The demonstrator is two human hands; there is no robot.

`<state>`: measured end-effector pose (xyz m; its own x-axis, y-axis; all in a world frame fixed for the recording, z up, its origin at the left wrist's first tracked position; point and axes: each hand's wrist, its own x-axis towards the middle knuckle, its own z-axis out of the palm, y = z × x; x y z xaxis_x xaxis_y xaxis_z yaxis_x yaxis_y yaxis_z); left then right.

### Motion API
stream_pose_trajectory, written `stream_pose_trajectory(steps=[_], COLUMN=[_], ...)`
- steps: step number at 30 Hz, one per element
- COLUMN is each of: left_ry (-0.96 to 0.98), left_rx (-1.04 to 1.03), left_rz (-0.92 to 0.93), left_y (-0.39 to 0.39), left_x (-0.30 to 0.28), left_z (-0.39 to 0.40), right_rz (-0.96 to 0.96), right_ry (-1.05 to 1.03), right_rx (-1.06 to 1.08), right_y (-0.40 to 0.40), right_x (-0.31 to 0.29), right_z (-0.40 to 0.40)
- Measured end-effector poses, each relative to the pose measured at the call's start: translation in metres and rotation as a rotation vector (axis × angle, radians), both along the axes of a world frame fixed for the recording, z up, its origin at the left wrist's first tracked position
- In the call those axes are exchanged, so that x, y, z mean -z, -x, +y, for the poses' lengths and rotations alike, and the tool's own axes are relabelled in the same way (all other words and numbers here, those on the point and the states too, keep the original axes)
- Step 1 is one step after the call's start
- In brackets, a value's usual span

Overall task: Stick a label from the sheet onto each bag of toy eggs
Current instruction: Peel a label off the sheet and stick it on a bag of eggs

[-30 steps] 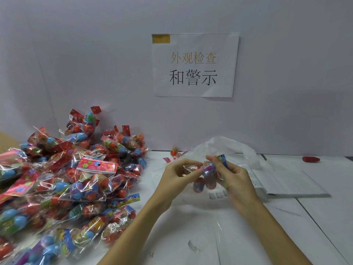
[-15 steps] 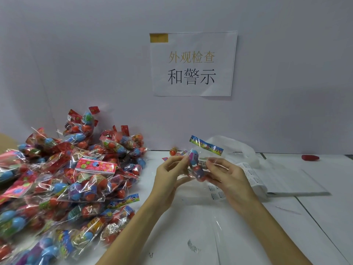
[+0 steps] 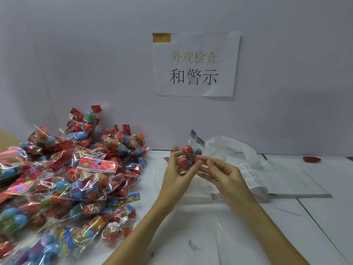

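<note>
My left hand (image 3: pixel 178 174) grips a small clear bag of toy eggs (image 3: pixel 186 156), red ones showing, its blue header card sticking up to the right. My right hand (image 3: pixel 222 174) is just right of the bag with fingers apart, fingertips near or touching its side. The sheet of labels (image 3: pixel 248 175) lies curled on the table just beyond my right hand. A big pile of bagged eggs (image 3: pixel 72 180) covers the table's left side.
A white plastic bag (image 3: pixel 235 148) and a flat stack of white sheets (image 3: pixel 290 180) lie at the right. A small red object (image 3: pixel 311 159) rests by the wall at far right. A paper sign (image 3: pixel 195 64) hangs on the wall. Clear film (image 3: pixel 200 226) lies in front.
The bag has been turned upright and raised a little, so its header card now points up. My right hand has loosened from the bag, while the left hand now wraps around it.
</note>
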<state>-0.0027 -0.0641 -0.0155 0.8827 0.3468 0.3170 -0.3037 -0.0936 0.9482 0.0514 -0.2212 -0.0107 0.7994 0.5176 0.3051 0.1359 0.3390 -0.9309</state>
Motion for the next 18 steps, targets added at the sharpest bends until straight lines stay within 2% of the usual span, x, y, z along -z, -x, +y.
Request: stream_pose_trajectory(steps=[2, 4, 7, 8, 9, 12, 14, 16, 18], left_ry=[0.157, 0.267, 0.345, 0.354, 0.363, 0.405, 0.335, 0.159, -0.083], left_rx=[-0.085, -0.127, -0.116, -0.128, -0.149, -0.217, -0.229, -0.254, -0.297], left_rz=[-0.005, 0.035, 0.067, 0.069, 0.067, -0.006, -0.066, -0.110, -0.075], left_y=[-0.001, -0.002, -0.002, -0.003, -0.003, -0.003, -0.002, -0.003, -0.006], left_x=[-0.002, -0.003, -0.006, -0.007, -0.008, -0.006, -0.004, -0.001, 0.001], left_z=[0.009, 0.018, 0.024, 0.025, 0.026, 0.025, 0.025, 0.025, 0.026], right_rz=[-0.042, -0.111, -0.278, -0.300, -0.289, -0.255, -0.326, -0.369, -0.366], right_ry=[0.024, 0.108, 0.432, 0.538, 0.624, 0.964, 1.127, 1.128, 1.066], right_rx=[0.035, 0.163, 0.442, 0.463, 0.422, 0.116, 0.036, 0.093, 0.151], right_y=[-0.001, -0.004, -0.009, -0.009, -0.009, -0.004, 0.000, 0.002, 0.002], right_x=[-0.001, 0.000, 0.005, 0.005, 0.006, 0.010, 0.014, 0.016, 0.015], right_z=[-0.002, -0.005, -0.009, -0.010, -0.012, -0.015, -0.011, -0.007, -0.004])
